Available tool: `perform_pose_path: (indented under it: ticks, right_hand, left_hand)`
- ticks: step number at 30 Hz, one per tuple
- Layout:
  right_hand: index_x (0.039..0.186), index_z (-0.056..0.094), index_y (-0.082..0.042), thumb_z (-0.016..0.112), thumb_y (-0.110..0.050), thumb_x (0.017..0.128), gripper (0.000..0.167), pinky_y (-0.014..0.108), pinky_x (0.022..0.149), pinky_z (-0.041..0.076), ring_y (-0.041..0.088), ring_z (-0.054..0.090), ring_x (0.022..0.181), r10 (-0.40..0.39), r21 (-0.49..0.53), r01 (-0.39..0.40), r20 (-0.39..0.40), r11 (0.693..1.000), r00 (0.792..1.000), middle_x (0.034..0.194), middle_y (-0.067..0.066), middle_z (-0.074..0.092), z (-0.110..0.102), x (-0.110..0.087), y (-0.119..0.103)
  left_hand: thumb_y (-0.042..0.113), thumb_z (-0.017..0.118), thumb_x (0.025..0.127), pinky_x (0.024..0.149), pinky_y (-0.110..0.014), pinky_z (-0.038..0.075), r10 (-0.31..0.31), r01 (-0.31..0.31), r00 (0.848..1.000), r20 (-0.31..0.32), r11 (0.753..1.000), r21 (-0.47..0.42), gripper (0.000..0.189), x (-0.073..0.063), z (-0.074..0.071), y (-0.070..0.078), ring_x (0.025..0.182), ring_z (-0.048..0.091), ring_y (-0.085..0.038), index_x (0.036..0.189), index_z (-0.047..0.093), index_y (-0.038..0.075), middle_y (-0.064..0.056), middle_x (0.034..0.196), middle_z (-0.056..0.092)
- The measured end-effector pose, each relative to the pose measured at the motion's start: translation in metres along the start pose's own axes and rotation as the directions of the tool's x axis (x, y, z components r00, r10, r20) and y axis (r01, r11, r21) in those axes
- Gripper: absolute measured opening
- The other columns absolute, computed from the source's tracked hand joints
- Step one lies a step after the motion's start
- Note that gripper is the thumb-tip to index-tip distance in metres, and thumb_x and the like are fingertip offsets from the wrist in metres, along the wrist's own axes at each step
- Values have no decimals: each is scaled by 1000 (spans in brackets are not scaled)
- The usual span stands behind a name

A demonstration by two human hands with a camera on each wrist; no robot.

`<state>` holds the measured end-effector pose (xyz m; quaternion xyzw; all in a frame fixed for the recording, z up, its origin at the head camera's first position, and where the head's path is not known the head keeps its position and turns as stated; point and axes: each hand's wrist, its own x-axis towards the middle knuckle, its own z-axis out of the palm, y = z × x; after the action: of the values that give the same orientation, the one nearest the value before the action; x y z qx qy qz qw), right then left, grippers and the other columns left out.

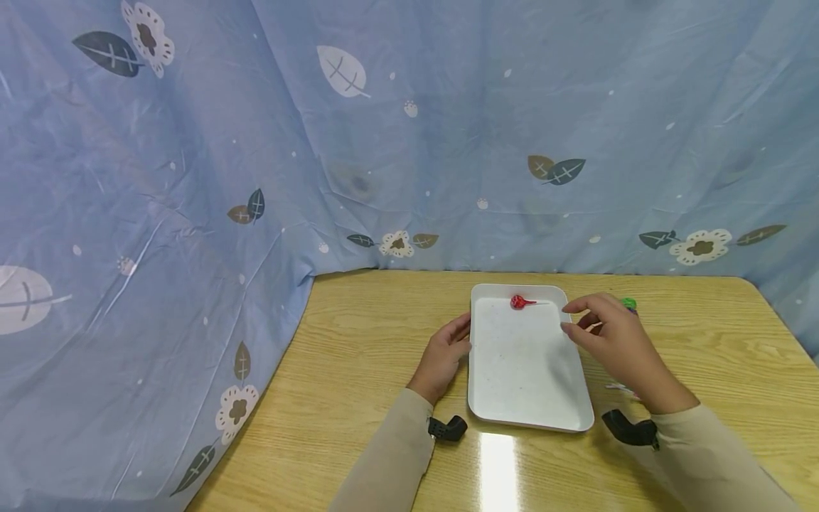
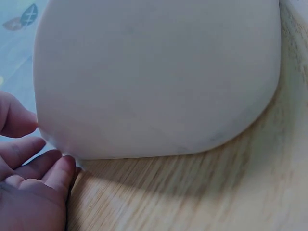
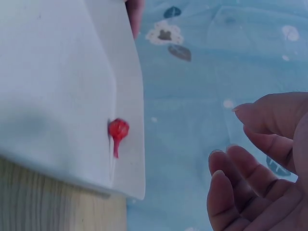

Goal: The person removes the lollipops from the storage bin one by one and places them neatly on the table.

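My left hand [image 1: 441,359] rests against the left side of a white rectangular tray [image 1: 525,384], its fingertips and thumb at the outer wall. Inside the tray, near its far end, lies a red-wrapped lollipop [image 1: 517,302] with its white stick pointing right; the right wrist view shows this lollipop [image 3: 118,129] along the wall. My right hand [image 1: 608,331] hovers at the tray's right rim, thumb and index finger apart and nothing between them. Behind that hand shows a green-topped lollipop [image 1: 630,304], partly hidden.
White sticks [image 1: 619,387] poke out beside the right wrist, mostly covered by the forearm. A wooden table [image 1: 371,341] bears the tray, with a patterned blue curtain [image 1: 448,142] hanging behind and to the left. Black wrist cameras [image 1: 630,429] sit on both sleeves.
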<state>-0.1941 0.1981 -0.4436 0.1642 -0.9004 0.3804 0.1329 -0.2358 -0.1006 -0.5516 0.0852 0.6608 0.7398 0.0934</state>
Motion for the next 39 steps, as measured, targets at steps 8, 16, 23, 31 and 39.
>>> perform_pose_path:
  ticks: [8, 16, 23, 31, 39]
  right_hand:
    - [121, 73, -4, 80, -5, 99, 23, 27, 74, 59, 26, 66, 91, 26, -3, -26, 30, 1000, 999, 120, 15, 64, 11, 13, -7]
    - [121, 74, -4, 82, -7, 98, 24, 38, 77, 61, 26, 68, 92, 35, 15, -36, 70, 999, 997, 120, 14, 64, 23, 20, -8]
    - [123, 73, -4, 80, -7, 99, 25, 47, 78, 61, 29, 68, 95, 55, 18, -57, 95, 998, 994, 125, 20, 64, 31, 28, -11]
    - [124, 72, -3, 78, -8, 101, 25, 49, 79, 60, 32, 69, 97, 83, 37, -87, 105, 996, 991, 127, 19, 64, 40, 35, -9]
    - [118, 72, -7, 77, -6, 101, 17, 49, 81, 59, 30, 68, 96, 65, 73, -73, 104, 995, 992, 127, 17, 64, 51, 44, -7]
  left_hand:
    - [1, 57, 106, 117, -36, 45, -2, 2, 1000, -7, 1000, -14, 58, 0, 1, 1, 148, 50, -27, 163, 48, 2, -14, 162, 52]
    - [-1, 56, 105, 117, -36, 45, -1, 1, 1000, -6, 1000, -4, 59, 1, 0, 1, 148, 50, -27, 163, 47, 1, -15, 162, 51]
    - [-1, 56, 105, 117, -36, 45, 2, -2, 1000, -6, 1000, 1, 59, 1, -1, 0, 147, 50, -27, 163, 47, 1, -16, 162, 51]
    - [0, 56, 105, 116, -35, 46, -12, 12, 1000, -11, 1000, 3, 59, -1, 0, 2, 147, 51, -26, 163, 48, 2, -14, 162, 52]
    - [-1, 56, 105, 117, -35, 45, -10, 10, 1000, -14, 1000, 6, 58, 0, -1, 2, 146, 52, -26, 163, 49, 2, -13, 161, 53]
